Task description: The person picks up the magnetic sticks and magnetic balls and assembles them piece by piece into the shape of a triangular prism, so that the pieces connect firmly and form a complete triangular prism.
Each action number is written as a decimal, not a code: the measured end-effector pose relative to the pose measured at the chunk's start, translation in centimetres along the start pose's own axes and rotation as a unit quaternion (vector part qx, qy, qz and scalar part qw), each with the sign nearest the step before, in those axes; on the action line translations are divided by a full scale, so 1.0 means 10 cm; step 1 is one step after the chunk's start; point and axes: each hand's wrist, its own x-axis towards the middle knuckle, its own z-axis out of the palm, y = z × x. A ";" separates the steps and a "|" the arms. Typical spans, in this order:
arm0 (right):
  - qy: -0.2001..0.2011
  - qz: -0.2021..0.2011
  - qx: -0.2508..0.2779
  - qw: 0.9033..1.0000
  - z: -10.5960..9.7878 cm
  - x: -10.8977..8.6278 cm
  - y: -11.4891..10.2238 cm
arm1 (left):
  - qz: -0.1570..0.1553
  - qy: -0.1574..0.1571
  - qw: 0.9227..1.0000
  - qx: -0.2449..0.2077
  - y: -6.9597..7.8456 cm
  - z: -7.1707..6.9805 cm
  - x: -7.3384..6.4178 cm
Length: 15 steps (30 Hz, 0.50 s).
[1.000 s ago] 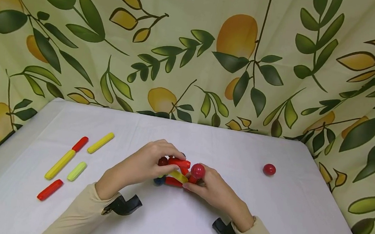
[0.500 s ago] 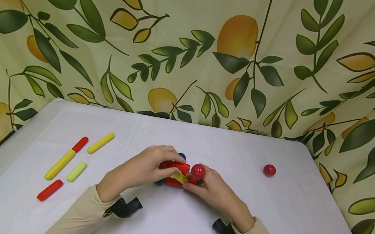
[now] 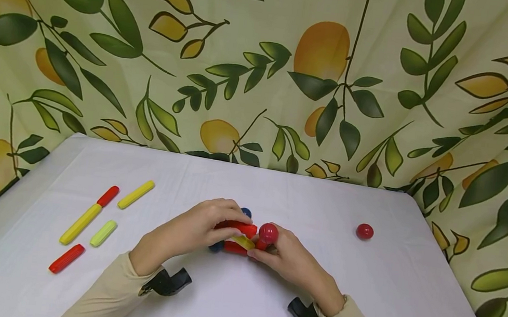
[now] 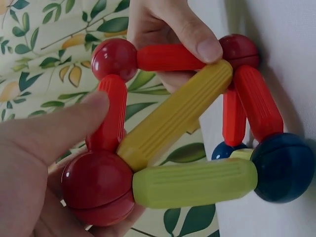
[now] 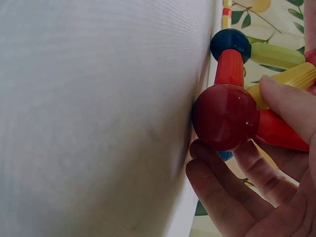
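Both hands hold a frame of ridged magnetic rods and balls at mid-table. In the left wrist view, my left hand [image 4: 29,148] has its thumb against a red rod [image 4: 113,113] and fingers behind a large red ball [image 4: 98,190]. My right hand [image 3: 292,257] pinches an upright red rod [image 4: 170,58] between two red balls, one on top [image 3: 268,233], one low [image 5: 225,117]. A yellow rod [image 4: 180,116] runs diagonally across this side. A light green rod [image 4: 195,182] links to a blue ball [image 4: 282,168]. Fingers hide part of the frame.
At left on the white-covered table [image 3: 341,304] lie a yellow rod [image 3: 81,223] end to end with a red one [image 3: 108,196], another yellow rod [image 3: 136,195], a light green rod [image 3: 104,233] and a red rod [image 3: 66,258]. A red ball [image 3: 365,232] rests at right.
My left hand has shifted slightly down and right over the frame, covering a dark red ball. A blue ball now shows more behind its fingers. The right hand stays nearly still.
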 end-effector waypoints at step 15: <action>-0.019 -0.002 -0.028 0.999 -0.07 0.00 -0.04 | -0.073 -0.015 0.997 0.010 -0.07 -0.09 -0.07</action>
